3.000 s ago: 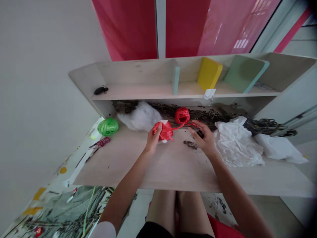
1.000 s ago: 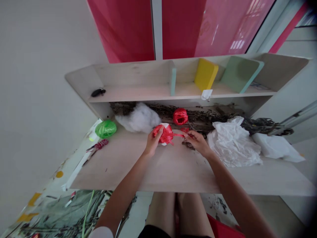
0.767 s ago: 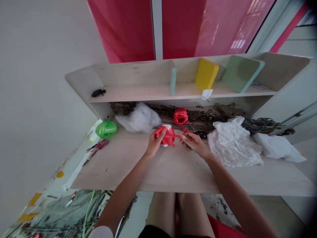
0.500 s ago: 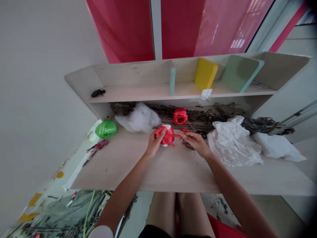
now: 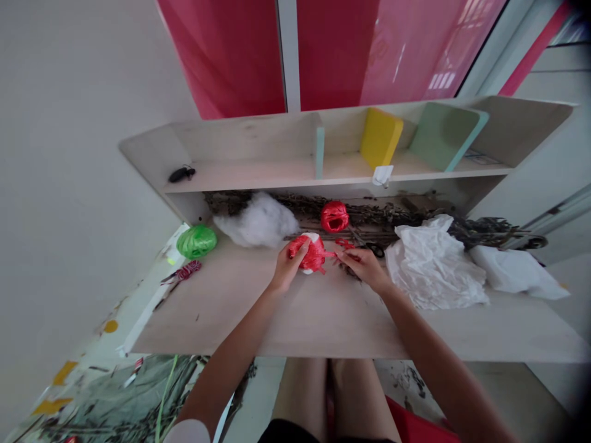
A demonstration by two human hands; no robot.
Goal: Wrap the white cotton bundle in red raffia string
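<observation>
My left hand (image 5: pixel 289 263) is closed around a white bundle wrapped in red plastic ribbon (image 5: pixel 314 255), held above the table. Between the fingertips of my right hand (image 5: pixel 361 264) is pinched a red ribbon strand (image 5: pixel 329 253) that runs out from the bundle's right side. Just behind stands a roll of red ribbon (image 5: pixel 335 216) with a hollow middle. Scissors with black handles (image 5: pixel 375 250) lie near my right fingers, partly hidden. White fluffy stuffing (image 5: pixel 261 221) rests behind my left hand.
On the left lie a green ribbon roll (image 5: pixel 197 241) and a pink-and-white yarn bundle (image 5: pixel 189 269). Crumpled white plastic (image 5: pixel 436 264) covers the table's right part. Dried stems (image 5: pixel 295 203) line the back under the shelf (image 5: pixel 258 176). The table's front edge is close to my legs.
The red strand between my hands now looks narrower and more bunched, and my right hand has shifted very slightly left. My left hand keeps its hold on the bundle.
</observation>
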